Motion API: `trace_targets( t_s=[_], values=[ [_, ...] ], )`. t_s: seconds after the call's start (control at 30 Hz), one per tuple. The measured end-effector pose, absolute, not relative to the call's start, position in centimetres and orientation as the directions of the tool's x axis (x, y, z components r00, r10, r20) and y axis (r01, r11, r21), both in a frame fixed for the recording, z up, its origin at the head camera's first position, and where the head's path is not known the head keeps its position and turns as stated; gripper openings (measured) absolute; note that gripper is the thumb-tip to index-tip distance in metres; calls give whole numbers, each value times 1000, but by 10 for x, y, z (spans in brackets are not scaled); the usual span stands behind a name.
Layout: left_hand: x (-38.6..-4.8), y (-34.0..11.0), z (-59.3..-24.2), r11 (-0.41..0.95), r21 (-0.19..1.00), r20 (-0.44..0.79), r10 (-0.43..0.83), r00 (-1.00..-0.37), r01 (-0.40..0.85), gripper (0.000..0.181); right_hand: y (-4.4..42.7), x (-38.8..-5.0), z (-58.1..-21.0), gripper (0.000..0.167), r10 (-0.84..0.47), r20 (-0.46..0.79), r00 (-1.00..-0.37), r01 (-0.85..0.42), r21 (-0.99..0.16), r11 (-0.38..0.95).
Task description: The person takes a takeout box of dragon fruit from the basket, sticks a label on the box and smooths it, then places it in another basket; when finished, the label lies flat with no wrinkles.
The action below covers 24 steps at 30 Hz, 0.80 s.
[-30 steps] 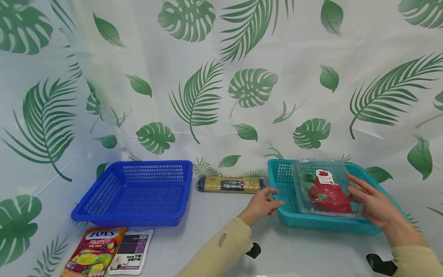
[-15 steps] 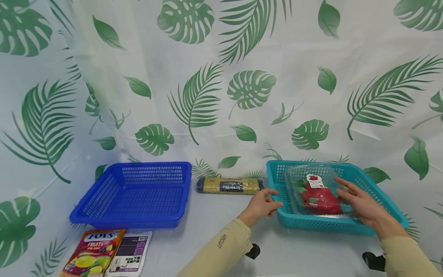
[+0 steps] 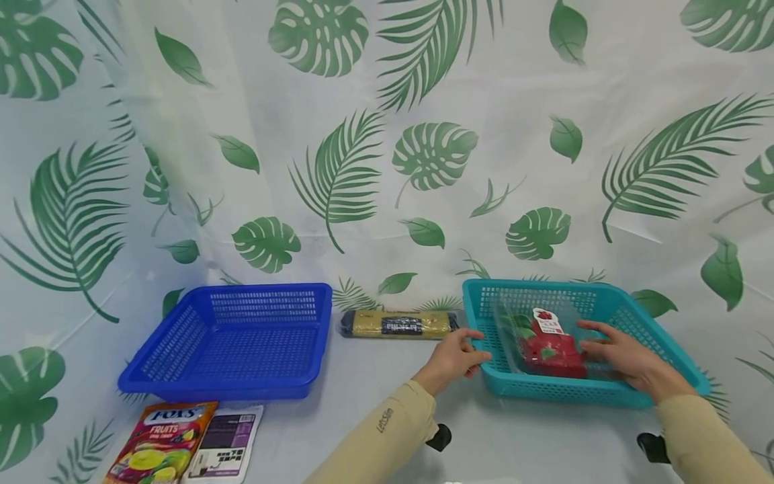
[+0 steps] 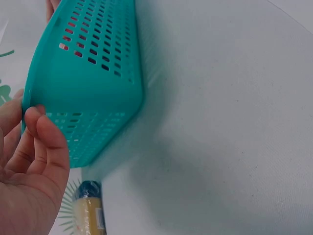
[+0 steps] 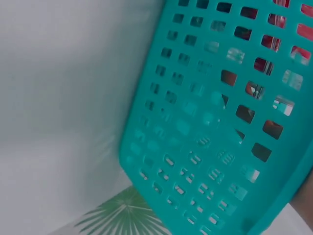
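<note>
In the head view, a clear plastic fruit box (image 3: 551,346) with red and green colouring and a white label lies inside the teal basket (image 3: 526,388), left of its middle. My right hand (image 3: 625,356) reaches over the basket and grips the right side of the box. The right wrist view mostly shows the outside of the basket wall (image 5: 195,122), with bits of red through its holes. My left hand (image 3: 452,359) pinches the left rim of the basket between thumb and fingers, plain in the left wrist view, where the hand (image 4: 34,166) sits at the corner.
A blue basket (image 3: 260,388) stands on the left. A yellow and dark packet (image 3: 399,325) lies between the baskets by the leaf-patterned curtain (image 3: 363,255). At the front left lie a Fox's candy bag (image 3: 160,444) and a white and purple pouch (image 3: 224,444).
My right hand has moved the box left and down, deeper into the teal basket. My left hand has stayed on the rim. The view has shifted slightly.
</note>
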<state>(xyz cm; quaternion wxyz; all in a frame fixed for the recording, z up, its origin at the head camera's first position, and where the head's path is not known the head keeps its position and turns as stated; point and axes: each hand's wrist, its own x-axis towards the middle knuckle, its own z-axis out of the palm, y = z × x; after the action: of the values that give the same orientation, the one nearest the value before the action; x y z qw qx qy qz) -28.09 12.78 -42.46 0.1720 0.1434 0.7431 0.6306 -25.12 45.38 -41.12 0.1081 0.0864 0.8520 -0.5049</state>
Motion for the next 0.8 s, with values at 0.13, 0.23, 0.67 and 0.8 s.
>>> trace_targets(
  t_s=[0.13,0.23,0.67,0.8],
  values=[
    [-281,127,-423,163,987,-75,434,-898,-4,29,452,-252,-410,78,36,-271,-962,254,-834,490],
    [-281,127,-423,164,986,-76,437,-896,-4,29,451,-252,-410,75,36,-265,-964,245,-820,518],
    [-280,127,-421,189,982,-83,430,-899,0,30,448,-252,-409,69,56,-254,-966,239,-780,578],
    [-280,127,-421,192,981,-78,431,-899,7,29,448,-252,-409,69,53,-254,-966,237,-782,577]
  ],
)
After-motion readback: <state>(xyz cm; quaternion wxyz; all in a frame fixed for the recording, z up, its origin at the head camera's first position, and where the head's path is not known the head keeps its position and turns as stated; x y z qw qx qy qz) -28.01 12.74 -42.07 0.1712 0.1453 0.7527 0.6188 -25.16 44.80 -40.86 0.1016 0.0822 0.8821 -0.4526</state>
